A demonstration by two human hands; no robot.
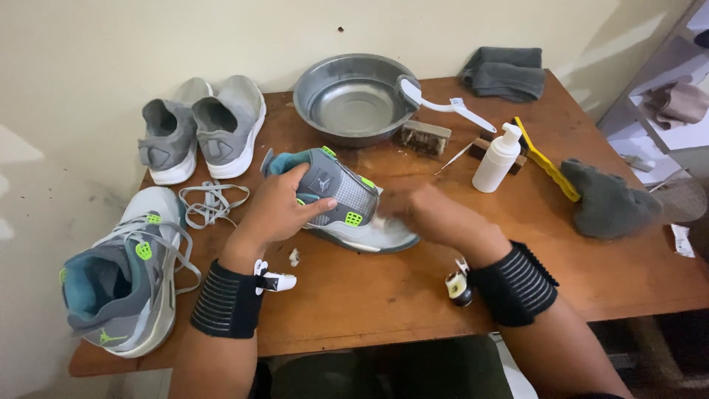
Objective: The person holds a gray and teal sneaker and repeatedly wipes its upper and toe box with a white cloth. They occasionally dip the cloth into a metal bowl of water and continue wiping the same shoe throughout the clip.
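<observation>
**Holding the grey sneaker steady at the centre of the table**

Gripping the grey sneaker (pixel 341 201) over its ankle and tongue, our left hand (pixel 279 209) is closing firmly around the upper and pressing it down on the wooden table (pixel 384 295). Our right hand (pixel 427 214) is blurred by motion at the toe; it seems to be closed on something small and pale, but we cannot tell what it is. The shoe is lying at the centre of the frame, toe pointing to the right.

We are judging this shoe as light, with a soft padded collar that gives under the fingers and a stiff rubber sole. The sole edge may be slippery if wet, so the collar and mesh side are the better places for taking hold.

Around it, many things are crowding the table. The matching sneaker (pixel 122 284) is standing at the lower left, the loose laces (pixel 210 201) just beside our left wrist, a pair of grey slip-on shoes (pixel 203 125) at the upper left. Behind the shoe are waiting the metal basin (pixel 353 100), a wooden brush (pixel 425 137) and a white pump bottle (pixel 496 157), which is standing near the right hand and could easily tip. A grey cloth (pixel 607 201) is resting at the right.
</observation>
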